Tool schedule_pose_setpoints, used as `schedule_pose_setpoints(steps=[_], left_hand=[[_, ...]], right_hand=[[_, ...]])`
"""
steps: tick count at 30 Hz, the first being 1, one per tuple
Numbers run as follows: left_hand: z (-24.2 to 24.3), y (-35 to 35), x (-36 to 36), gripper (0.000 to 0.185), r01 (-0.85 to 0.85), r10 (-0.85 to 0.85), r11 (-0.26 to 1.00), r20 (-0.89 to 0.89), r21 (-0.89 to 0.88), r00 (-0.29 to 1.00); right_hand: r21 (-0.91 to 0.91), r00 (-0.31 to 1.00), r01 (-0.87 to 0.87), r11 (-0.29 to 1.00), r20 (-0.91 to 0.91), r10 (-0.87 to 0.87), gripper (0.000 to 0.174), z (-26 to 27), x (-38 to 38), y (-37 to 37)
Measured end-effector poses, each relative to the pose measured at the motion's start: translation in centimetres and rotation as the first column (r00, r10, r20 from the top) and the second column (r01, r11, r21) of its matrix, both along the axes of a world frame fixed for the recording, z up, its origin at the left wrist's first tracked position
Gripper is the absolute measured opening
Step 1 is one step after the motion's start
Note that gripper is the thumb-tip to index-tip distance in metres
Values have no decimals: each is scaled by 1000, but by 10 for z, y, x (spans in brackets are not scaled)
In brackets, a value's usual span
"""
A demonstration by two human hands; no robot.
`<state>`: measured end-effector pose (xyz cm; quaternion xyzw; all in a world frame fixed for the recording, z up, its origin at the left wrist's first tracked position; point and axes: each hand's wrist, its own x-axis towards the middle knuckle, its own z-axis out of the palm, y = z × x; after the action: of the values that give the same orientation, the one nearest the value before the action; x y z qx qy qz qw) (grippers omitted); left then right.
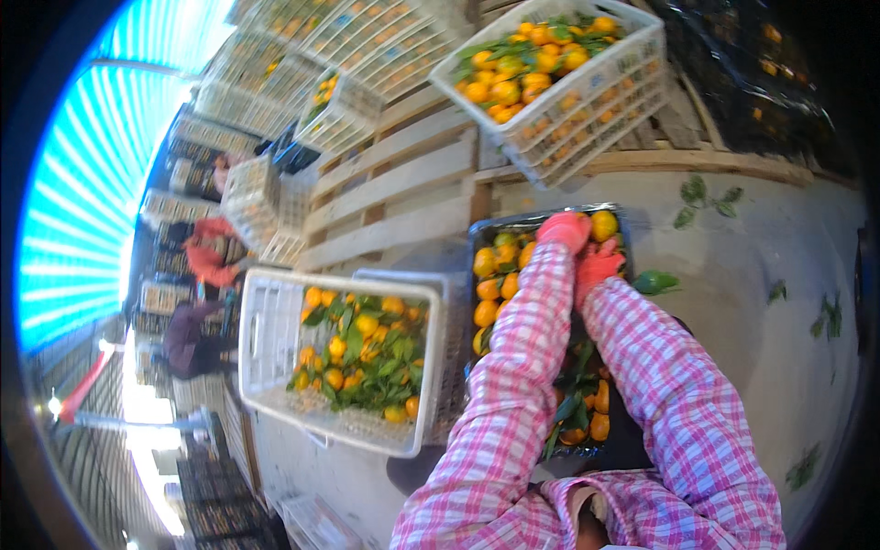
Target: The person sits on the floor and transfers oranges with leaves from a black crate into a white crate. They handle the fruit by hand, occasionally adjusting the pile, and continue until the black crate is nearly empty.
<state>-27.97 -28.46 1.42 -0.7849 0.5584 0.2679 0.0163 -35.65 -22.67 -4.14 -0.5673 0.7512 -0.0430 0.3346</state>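
Observation:
In front of me is a dark crate lined with black plastic film [543, 218], holding orange mandarins [486, 289] in rows along its left side. My left hand [565, 232], in a pink-red glove, reaches into its far end. An orange mandarin [604, 225] lies right beside those fingers. My right hand [597, 267], gloved alike, is just below that fruit at the crate's right side, fingers partly spread. Whether either hand grips a fruit is hidden. Closer to my body, leafy mandarins [599, 426] show between my checked sleeves.
A white plastic crate [271, 395] of leafy mandarins stands left. Another full white crate [584, 103] sits beyond, by a wooden pallet [405, 179]. Black film [742, 82] covers fruit at upper right. Loose leaves [656, 282] lie on the floor. People [213, 254] work among stacked crates far left.

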Motion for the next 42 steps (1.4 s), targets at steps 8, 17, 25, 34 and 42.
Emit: schedule_pose_setpoints(steps=[8,17,25,34,42], left_hand=[[6,-4,4,41,181,-182,983,19,38,983],[97,92,77,43,-203,39,694,-246,-690,969],[120,291,476,32,-399,910,234,56,-886,411],[42,311,628,64,-475,633,774,504,-418,588],[94,348,566,46,-842,464,-334,-851,-424,245]], right_hand=[[-128,911,282,951,348,-223,63,-29,4,-4],[-100,676,-685,722,-456,578,56,56,-13,26],[107,617,-642,759,-516,595,65,76,10,30],[-20,593,-679,734,-605,532,60,61,11,33],[-311,658,-730,609,-560,503,56,67,21,27]])
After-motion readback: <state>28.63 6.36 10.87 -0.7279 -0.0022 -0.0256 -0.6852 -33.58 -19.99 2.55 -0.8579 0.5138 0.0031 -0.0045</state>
